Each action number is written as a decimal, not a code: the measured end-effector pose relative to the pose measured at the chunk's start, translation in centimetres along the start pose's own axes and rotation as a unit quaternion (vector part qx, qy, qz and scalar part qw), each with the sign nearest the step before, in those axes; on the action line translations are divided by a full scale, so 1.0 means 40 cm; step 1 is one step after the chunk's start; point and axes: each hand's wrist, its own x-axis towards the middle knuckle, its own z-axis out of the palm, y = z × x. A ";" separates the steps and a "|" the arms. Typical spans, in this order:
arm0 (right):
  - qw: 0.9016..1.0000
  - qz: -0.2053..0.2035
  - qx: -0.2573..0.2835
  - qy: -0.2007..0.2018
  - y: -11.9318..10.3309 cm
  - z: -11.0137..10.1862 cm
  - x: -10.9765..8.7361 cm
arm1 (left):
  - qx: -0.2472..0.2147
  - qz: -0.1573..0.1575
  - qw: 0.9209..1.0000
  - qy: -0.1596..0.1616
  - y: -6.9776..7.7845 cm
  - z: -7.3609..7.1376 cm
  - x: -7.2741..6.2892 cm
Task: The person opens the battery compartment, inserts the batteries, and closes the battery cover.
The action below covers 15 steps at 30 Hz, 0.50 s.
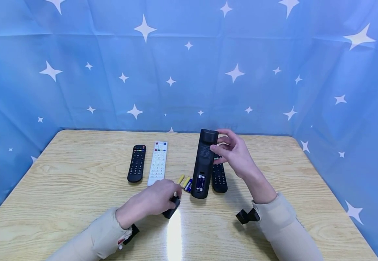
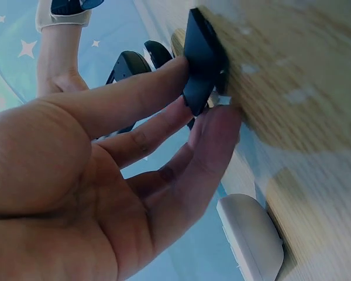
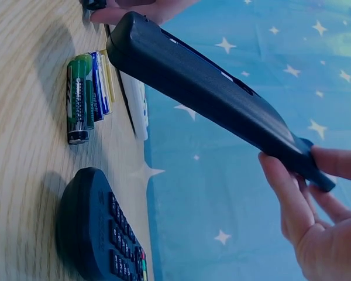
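My right hand (image 1: 236,154) holds a black remote control (image 1: 205,156) by its upper part, thumb on the back and fingers along the far side. Its back faces the head camera, and the battery compartment lies uncovered with blue batteries (image 1: 200,182) inside. Low over the table, my left hand (image 1: 158,197) pinches a small black battery cover (image 2: 203,61) between thumb and fingers. Loose batteries (image 1: 186,182), some yellow and some blue, lie between the two hands. In the right wrist view a green battery (image 3: 77,102) shows among them.
A black remote (image 1: 137,163) and a white remote (image 1: 158,159) lie at the left on the wooden table (image 1: 78,174). Another black remote (image 1: 219,180) lies partly hidden behind the held one and my right hand. A blue curtain (image 1: 189,79) with white stars hangs behind.
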 end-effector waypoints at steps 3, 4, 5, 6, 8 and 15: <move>1.000 0.000 -0.001 0.000 0.000 0.000 0.001 | -0.017 0.003 1.000 -0.001 -0.002 -0.001 0.002; 1.000 0.000 -0.002 -0.001 0.000 0.000 0.001 | -0.019 0.007 1.000 0.001 -0.002 -0.002 0.003; 1.000 0.001 -0.003 -0.001 0.001 0.000 0.001 | -0.020 0.010 1.000 0.003 -0.002 -0.002 0.004; 1.000 0.001 -0.004 -0.001 0.001 0.000 0.001 | -0.020 0.014 1.000 0.006 -0.002 -0.003 0.004; 1.000 0.002 -0.005 -0.001 0.002 -0.001 0.001 | -0.019 0.023 1.000 0.011 -0.001 -0.005 0.004; 1.000 0.002 -0.004 -0.001 0.001 0.000 0.002 | -0.033 0.052 0.998 0.022 -0.007 -0.010 0.001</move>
